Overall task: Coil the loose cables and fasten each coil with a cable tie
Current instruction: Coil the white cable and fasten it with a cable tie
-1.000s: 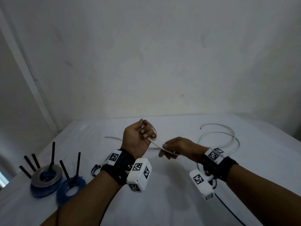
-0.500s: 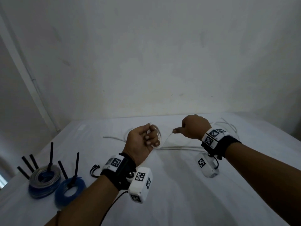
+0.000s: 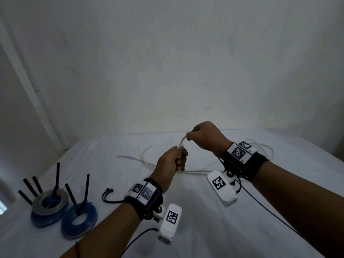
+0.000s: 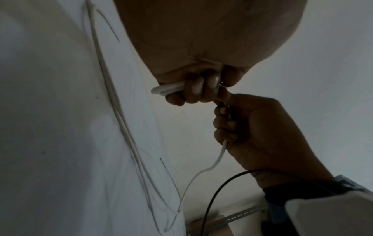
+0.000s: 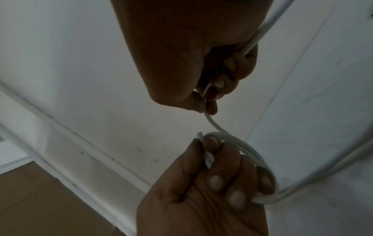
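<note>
A white cable (image 3: 183, 141) runs between my two hands above the white table. My left hand (image 3: 174, 162) grips a small coil of it (image 4: 167, 89), with several loops curled round its fingers (image 5: 260, 161). My right hand (image 3: 202, 135) is just above and to the right, fingers curled round the strand (image 5: 212, 123) that leads into the coil. The loose rest of the cable (image 3: 149, 162) trails over the table behind and to the right (image 3: 268, 151).
At the left stand two bound coils, a grey-and-blue one (image 3: 49, 207) and a blue one (image 3: 79, 221), with black cable ties (image 3: 57, 175) sticking up. A small black tie (image 3: 107, 192) lies near my left wrist. The wall is close behind the table.
My right hand swung from low beside the left out to the right, then came back in above the left hand, bringing the strand round onto the coil.
</note>
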